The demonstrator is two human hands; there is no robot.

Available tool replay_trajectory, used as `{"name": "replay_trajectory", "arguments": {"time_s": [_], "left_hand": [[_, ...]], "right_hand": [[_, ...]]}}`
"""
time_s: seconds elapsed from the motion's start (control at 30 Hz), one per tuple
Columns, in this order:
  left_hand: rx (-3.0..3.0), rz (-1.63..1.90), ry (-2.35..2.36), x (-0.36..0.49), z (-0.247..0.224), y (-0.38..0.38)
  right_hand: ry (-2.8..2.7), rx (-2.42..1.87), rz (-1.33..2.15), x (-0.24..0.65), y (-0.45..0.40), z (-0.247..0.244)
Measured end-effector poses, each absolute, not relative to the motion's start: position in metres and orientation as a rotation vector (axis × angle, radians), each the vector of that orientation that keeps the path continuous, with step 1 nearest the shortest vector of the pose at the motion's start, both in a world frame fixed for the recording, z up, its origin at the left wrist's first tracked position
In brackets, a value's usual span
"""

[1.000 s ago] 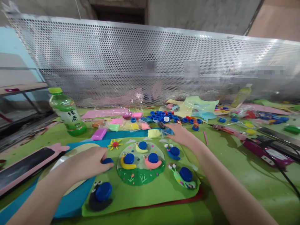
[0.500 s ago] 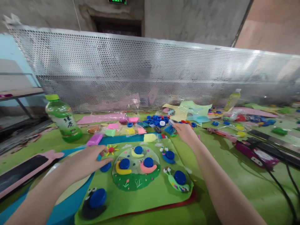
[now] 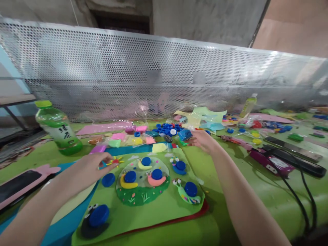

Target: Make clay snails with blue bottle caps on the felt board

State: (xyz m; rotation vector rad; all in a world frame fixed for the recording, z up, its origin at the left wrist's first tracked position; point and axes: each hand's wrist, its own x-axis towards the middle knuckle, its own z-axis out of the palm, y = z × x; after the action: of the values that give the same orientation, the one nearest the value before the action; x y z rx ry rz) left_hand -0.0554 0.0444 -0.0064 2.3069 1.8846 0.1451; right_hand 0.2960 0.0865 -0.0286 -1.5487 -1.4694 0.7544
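Note:
A green craft sheet (image 3: pixel 143 217) lies before me, bearing several snails with coloured clay bodies and blue bottle-cap shells, such as the pink snail (image 3: pixel 156 177). My left hand (image 3: pixel 96 164) hovers over the sheet's upper left part, thumb and index finger apart, close to the red-and-yellow clay sun (image 3: pixel 116 161). Just below that hand is a loose-looking blue cap (image 3: pixel 108 179). Beyond the sheet's upper right corner, my right hand (image 3: pixel 201 140) has its fingers closed on a clear packet of blue clay (image 3: pixel 185 134). Its fingertips are partly hidden.
A green tea bottle (image 3: pixel 60 130) stands at left, beside a pink-framed dark object (image 3: pixel 25 181). Behind the sheet lie blue caps (image 3: pixel 167 129), clay packets and paper scraps (image 3: pixel 205 118). At right are a purple device (image 3: pixel 271 162) and cables. A perforated metal panel (image 3: pixel 164 68) closes the back.
The view has shifted a little, moving the scene leftward. My right hand has raised the blue clay packet slightly. My left hand stays near the sun.

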Motion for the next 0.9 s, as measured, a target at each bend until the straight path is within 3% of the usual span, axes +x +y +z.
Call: {"name": "replay_trajectory", "arguments": {"time_s": [0.47, 0.9], "left_hand": [[2.197, 0.113, 1.960, -0.066, -0.007, 0.052], [2.124, 0.100, 1.977, -0.066, -0.005, 0.050]], "right_hand": [[-1.377, -1.661, 0.122, 0.314, 0.085, -0.023], [-1.309, -1.544, 0.201, 0.316, 0.081, -0.022]]}}
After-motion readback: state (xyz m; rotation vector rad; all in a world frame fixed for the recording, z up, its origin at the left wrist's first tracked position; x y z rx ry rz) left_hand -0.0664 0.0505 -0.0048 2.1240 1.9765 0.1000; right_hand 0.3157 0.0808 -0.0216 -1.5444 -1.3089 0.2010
